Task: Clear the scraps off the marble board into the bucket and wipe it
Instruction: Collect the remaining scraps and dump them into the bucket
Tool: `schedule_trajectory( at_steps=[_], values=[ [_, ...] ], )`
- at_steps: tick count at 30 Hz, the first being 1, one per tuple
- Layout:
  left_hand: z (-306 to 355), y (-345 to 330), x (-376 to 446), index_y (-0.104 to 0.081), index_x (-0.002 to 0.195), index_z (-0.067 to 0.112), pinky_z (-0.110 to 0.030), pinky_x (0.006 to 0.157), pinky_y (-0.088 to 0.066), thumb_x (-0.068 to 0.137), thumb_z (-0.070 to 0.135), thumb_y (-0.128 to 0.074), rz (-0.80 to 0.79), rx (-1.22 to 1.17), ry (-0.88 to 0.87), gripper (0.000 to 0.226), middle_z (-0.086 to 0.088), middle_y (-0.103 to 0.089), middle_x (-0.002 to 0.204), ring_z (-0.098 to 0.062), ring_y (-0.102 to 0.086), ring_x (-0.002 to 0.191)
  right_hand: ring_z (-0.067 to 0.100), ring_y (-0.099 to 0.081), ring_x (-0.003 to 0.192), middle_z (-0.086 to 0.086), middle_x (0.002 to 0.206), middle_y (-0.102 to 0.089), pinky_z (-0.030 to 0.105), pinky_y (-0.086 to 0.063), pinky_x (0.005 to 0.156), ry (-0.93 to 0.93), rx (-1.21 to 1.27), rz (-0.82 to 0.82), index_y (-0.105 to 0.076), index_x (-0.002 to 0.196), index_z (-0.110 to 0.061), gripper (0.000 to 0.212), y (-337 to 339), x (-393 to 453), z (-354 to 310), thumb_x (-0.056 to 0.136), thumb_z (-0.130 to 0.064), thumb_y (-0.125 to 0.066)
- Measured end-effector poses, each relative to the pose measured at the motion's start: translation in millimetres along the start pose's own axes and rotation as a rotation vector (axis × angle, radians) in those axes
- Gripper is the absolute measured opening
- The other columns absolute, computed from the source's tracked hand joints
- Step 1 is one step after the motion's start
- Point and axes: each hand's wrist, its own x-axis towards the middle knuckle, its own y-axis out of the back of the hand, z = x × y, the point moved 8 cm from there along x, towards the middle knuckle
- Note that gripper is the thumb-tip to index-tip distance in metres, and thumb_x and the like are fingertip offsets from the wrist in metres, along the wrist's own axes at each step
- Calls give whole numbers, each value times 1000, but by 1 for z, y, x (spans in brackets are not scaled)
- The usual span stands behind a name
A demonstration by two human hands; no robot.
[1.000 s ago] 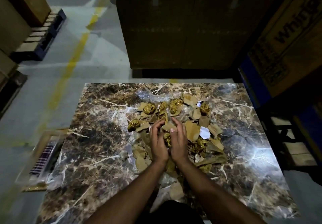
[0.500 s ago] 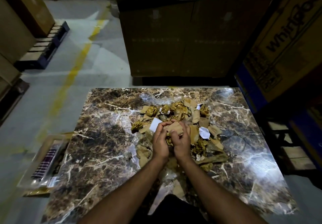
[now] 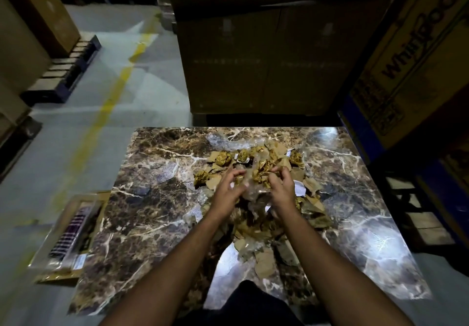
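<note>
both hands' grip: left hand (image 3: 226, 190) spread, right hand (image 3: 281, 188) pinching scraps (image 3: 261, 171).

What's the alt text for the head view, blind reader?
Two bare hands, left hand and right hand, gather a pile of crumpled brown paper and clear plastic scraps on a dark brown veined marble board. Large cardboard boxes stand behind it; no bucket shows.

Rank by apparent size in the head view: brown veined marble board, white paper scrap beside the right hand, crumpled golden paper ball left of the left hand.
1. Marble board
2. Golden paper ball, white paper scrap: alike, unranked.
</note>
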Motion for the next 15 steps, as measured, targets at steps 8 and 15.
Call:
schedule_trajectory(
  at_steps=[8,15],
  values=[
    [-5,6,-7,-59,126,35,-40,86,-61,82,19,-82,40,-15,-43,53,5,-58,137,-20,-61,118,23,-65,71,6,93,-66,30,-52,57,-278,286,-25,-52,96,-16,14,-2,-3,22,96,-16,-67],
    [3,4,-7,-55,137,41,-47,87,-60,81,39,-65,61,-216,-26,58,-4,-48,144,-31,-61,119,44,-55,125,23,151,-44,55,-55,86,-368,379,-76,-31,157,-25,69,-8,-16,19,96,-22,-65]
  ],
)
